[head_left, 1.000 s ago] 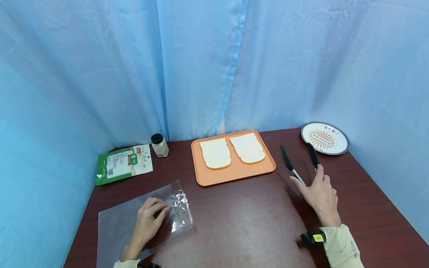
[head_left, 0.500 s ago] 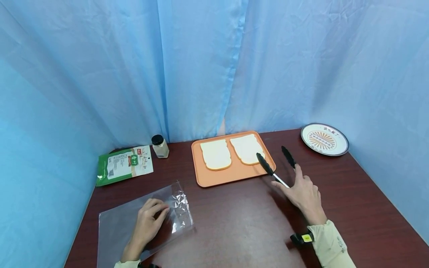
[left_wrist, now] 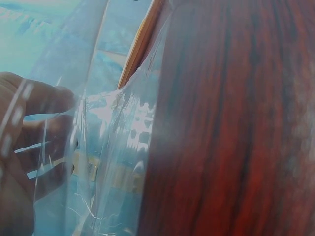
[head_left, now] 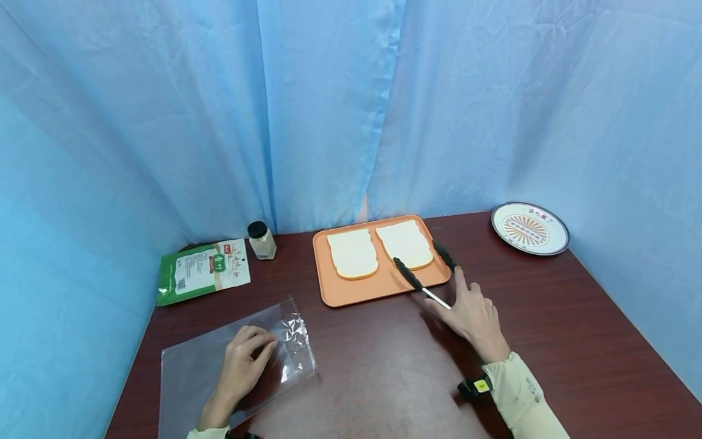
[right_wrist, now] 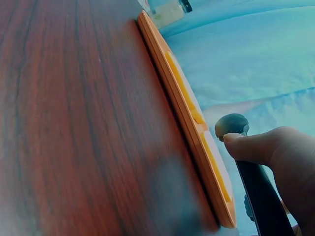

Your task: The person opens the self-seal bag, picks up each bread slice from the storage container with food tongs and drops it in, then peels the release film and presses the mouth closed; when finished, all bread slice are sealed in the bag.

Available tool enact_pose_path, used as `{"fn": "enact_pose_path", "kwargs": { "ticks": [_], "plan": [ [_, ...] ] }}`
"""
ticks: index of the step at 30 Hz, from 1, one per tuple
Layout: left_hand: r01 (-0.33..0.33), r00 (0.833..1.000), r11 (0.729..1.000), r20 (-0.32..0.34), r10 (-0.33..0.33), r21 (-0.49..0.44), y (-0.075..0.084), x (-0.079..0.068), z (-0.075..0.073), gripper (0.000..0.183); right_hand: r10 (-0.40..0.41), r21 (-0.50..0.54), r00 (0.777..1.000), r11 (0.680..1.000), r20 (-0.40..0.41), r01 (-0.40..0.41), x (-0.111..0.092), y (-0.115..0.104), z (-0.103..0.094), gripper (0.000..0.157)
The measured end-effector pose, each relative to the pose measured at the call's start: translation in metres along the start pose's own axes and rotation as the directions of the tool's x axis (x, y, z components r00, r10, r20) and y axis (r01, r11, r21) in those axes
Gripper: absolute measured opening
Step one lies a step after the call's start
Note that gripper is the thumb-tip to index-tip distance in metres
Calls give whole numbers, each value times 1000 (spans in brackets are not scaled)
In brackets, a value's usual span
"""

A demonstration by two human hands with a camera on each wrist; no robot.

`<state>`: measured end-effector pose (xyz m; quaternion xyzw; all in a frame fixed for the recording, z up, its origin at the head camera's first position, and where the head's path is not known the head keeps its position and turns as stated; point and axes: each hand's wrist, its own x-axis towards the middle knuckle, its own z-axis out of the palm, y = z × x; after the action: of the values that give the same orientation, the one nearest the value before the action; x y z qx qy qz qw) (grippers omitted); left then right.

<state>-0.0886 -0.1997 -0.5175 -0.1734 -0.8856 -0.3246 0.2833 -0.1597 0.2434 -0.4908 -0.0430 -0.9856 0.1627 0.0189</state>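
Note:
In the head view my left hand (head_left: 241, 366) pinches a clear plastic bag (head_left: 189, 375) near its open-looking, shiny end. The left wrist view shows the fingers behind the see-through film (left_wrist: 113, 132). My right hand (head_left: 470, 318) holds a pair of tongs (head_left: 408, 275) with black tips, spread apart. Those tips stand over the right part of an orange tray (head_left: 351, 294), on either side of the right bread slice (head_left: 406, 245); I cannot tell whether they touch it. A left bread slice (head_left: 353, 253) lies beside it. The right wrist view shows the thumb along the tongs' black handle (right_wrist: 263, 196).
A green and white packet (head_left: 205, 271) lies at the back left, with a small black-lidded jar (head_left: 262, 241) next to it. At the back right stands a patterned plate (head_left: 531, 229). Blue curtains (head_left: 329, 110) enclose the dark wooden table (head_left: 373, 378).
My right hand has carried the spread tongs leftward, from near the plate to over the tray's right slice. The left hand and the plastic bag have stayed put.

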Motion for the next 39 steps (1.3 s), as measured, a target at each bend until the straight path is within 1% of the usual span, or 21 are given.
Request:
{"fn": "enact_pose_path", "kwargs": {
  "ticks": [7,12,18,25,32,39],
  "plan": [
    [13,1000,1000,12,-13,10,1,0,-1,20,-26,-7,1000,1000,11,26,1,-8,6,111],
    [5,1000,1000,5,-5,5,1,1,-1,20,-31,-11,999,999,8,31,3,-12,8,109],
    [-24,1000,1000,-12,24,-10,0,1,0,20,-3,-20,1000,1000,8,4,7,-13,9,110],
    [-30,999,999,-17,30,-11,-1,1,0,24,26,-28,999,999,26,-25,11,-16,13,113],
    [-11,1000,1000,-19,12,10,-1,0,1,20,50,-12,997,999,54,-49,12,-20,12,112],
    [1,1000,1000,-2,-1,17,0,1,0,19,51,-24,997,999,62,-49,10,-26,10,112]
  ]
}}
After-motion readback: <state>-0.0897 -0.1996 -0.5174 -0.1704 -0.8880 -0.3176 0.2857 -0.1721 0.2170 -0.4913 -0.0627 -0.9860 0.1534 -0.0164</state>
